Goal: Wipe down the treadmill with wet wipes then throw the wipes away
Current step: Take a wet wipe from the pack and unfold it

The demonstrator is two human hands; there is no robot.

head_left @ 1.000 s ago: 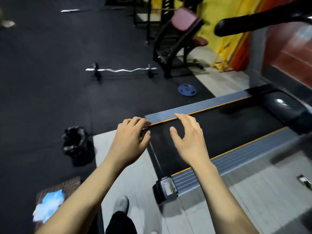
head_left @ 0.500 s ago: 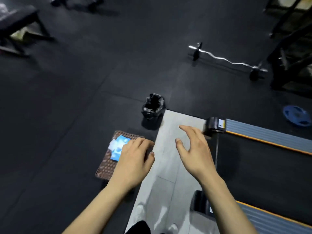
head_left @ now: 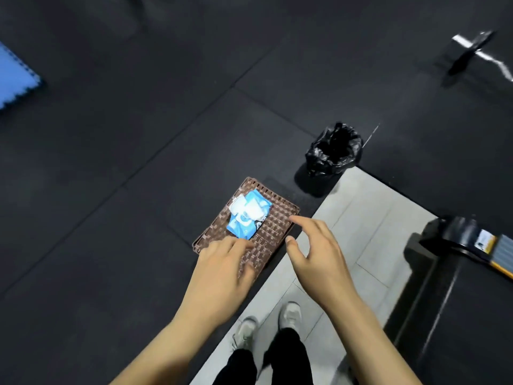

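Left hand (head_left: 222,269) and right hand (head_left: 319,254) both held out over the floor, fingers loosely spread, gripping nothing; shoes (head_left: 266,323) visible below and between them on the grey floor strip. Just past the left fingertips: blue wet-wipes pack (head_left: 248,216) lying on a brown woven tray (head_left: 274,232). Beyond the right hand, a black-bagged bin (head_left: 334,147); treadmill (head_left: 469,240) end well off to the right of the right hand.
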